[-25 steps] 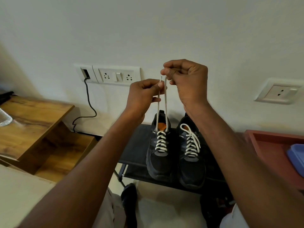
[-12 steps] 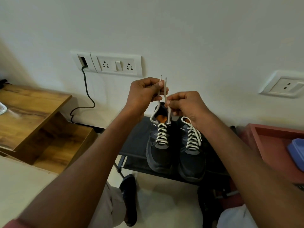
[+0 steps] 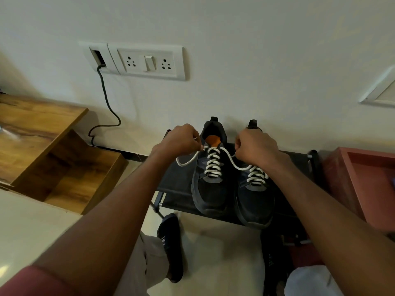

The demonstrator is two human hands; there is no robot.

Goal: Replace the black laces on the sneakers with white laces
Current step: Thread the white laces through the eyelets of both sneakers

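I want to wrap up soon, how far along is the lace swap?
Both sneakers, the left sneaker and right sneaker, already show white lacing. The left hand and right hand each hold a loose lace end of the left sneaker. Tying remains.

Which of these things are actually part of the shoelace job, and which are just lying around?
Job: two dark sneakers, left and right; white cord lace, ends gripped by left hand and right hand.
Lying about: wooden stepped shelf, white wall socket plate, red tray.
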